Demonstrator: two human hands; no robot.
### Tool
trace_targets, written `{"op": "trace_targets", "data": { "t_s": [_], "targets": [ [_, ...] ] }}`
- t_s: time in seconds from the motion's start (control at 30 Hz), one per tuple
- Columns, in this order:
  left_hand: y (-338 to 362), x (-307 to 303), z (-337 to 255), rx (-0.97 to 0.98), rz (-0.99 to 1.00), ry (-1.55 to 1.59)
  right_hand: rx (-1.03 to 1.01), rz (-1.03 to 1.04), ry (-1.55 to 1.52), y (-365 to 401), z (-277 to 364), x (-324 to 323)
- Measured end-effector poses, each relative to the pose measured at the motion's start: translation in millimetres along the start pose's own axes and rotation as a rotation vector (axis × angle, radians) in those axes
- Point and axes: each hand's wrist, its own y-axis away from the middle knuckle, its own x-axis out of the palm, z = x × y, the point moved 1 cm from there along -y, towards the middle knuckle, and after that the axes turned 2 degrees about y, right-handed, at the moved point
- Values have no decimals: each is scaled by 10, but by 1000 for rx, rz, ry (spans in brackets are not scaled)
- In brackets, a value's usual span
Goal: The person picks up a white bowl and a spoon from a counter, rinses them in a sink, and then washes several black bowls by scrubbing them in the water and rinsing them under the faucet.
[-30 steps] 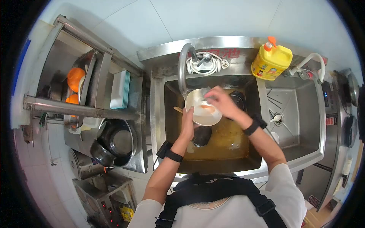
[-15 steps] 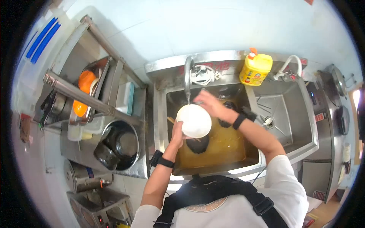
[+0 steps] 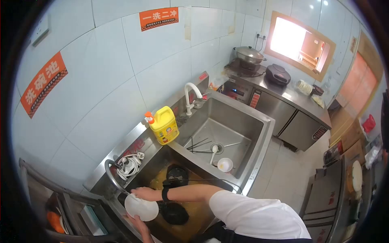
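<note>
At the lower left, my left hand (image 3: pixel 141 227) grips a white bowl (image 3: pixel 142 207) by its lower edge, over the left sink basin. Bent fingers of my right hand (image 3: pixel 146 194) meet the bowl's upper rim, beside the curved metal faucet (image 3: pixel 112 175). Both hands hold the bowl; the fingertips are partly hidden. Murky yellowish water (image 3: pixel 190 208) fills the basin, with a dark round dish (image 3: pixel 175 214) and another dark dish (image 3: pixel 177 173) in it, near my right forearm.
In the right basin (image 3: pixel 243 129) are chopsticks, a white spoon (image 3: pixel 214 153) and a small white bowl (image 3: pixel 225 165). A yellow bottle (image 3: pixel 165 126) stands on the ledge between basins, near a coiled white cord (image 3: pixel 129 167). A counter (image 3: pixel 296 97) with a lidded pot (image 3: pixel 249 54) is behind.
The camera view has swung to the right, bringing the counter and window into sight. My right hand, which was raised beside the bowl, now touches its rim. My left hand still holds the bowl.
</note>
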Motion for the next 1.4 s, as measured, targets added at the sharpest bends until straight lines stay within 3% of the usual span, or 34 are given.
{"op": "trace_targets", "data": {
  "t_s": [0.07, 0.17, 0.2, 0.23, 0.27, 0.3, 0.33, 0.4, 0.43, 0.47, 0.5, 0.53, 0.57, 0.63, 0.77, 0.87, 0.97, 1.13, 1.2, 1.27, 1.33, 1.4],
  "targets": [
    [48, 31, -82, -208, 131, 8, -662, -65, 371, -131, 176, 78],
    [-95, -54, 202, -222, 258, 107, -828, 270, 453, 21, 653, -167],
    [-60, -74, 225, -154, 253, 53, -552, 372, 435, 71, 650, -250],
    [-38, -123, 256, -58, 237, -25, -635, 99, 61, -71, 6, -3],
    [-18, -155, 274, 44, 223, -83, -368, 111, -61, -58, -268, -2],
    [91, -55, 193, -12, 53, 34, -238, 319, -64, -23, -335, -134],
    [120, 62, 79, -3, -12, 44, -328, 143, -90, 9, -442, -208],
    [240, 205, -203, -76, -31, 156, -40, 44, -246, 25, -462, -562],
    [266, 224, -262, -139, -12, 278, -89, -245, -216, -19, -558, -759],
    [257, 203, -233, -204, 15, 326, 134, -354, -296, -80, -569, -1071],
    [234, 198, -179, -202, 8, 332, 52, -617, -151, -220, -900, -1334],
    [225, 204, -107, -192, 55, 319, 56, -911, -2, -192, -643, -1629],
    [230, 213, -62, -181, 104, 305, 250, -906, -256, -261, -677, -1938],
    [276, 277, -85, -122, 133, 283, 126, -1066, -474, -375, -566, -2351],
    [342, 347, -36, -203, 145, 323, 16, -928, -326, -778, -911, -2948],
    [325, 329, 78, -224, 156, 277, 247, -600, -484, -790, -591, -3055],
    [342, 354, 19, -246, 103, 271, 379, -553, -478, -853, -597, -3112],
    [237, 441, -63, -247, 88, 293, 414, -473, -563, -828, -726, -3125],
    [212, 470, -99, -189, 86, 283, 338, -556, -348, -871, -850, -3088],
    [189, 462, -81, -222, 98, 303, 301, -484, 86, -833, -808, -3129],
    [193, 411, -121, -196, 158, 291, 258, -874, 98, -508, -335, -2892],
    [212, 400, -223, -214, 161, 242, 76, -926, 339, -297, -510, -2997]
  ]
}}
